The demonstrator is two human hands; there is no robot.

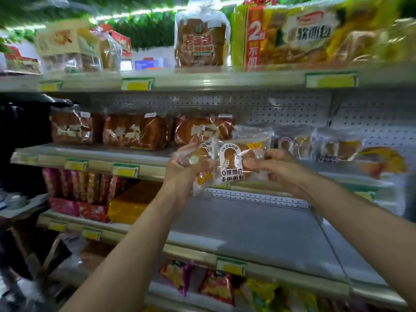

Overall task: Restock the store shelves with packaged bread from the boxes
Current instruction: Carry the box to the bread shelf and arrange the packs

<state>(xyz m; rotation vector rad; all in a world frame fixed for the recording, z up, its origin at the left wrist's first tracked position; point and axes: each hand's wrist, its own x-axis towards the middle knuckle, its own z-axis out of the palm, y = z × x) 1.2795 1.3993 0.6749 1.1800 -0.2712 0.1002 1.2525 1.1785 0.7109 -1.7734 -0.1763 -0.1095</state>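
At the centre of the frame, two clear-wrapped bread packets are held up before the middle shelf [94,159]. The left hand [180,172] is curled around the left packet [198,161], while the front packet [234,163] is pinched at its edge by the right hand [274,170]. Placement appears to be in hand; next, the packets likely need setting into the gap beside the matching packets [328,147] at centre right.

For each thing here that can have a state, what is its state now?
left hand: grips a bread packet
right hand: pinches a second bread packet
middle shelf: partly stocked with loaves
grey shelf: bare on this side
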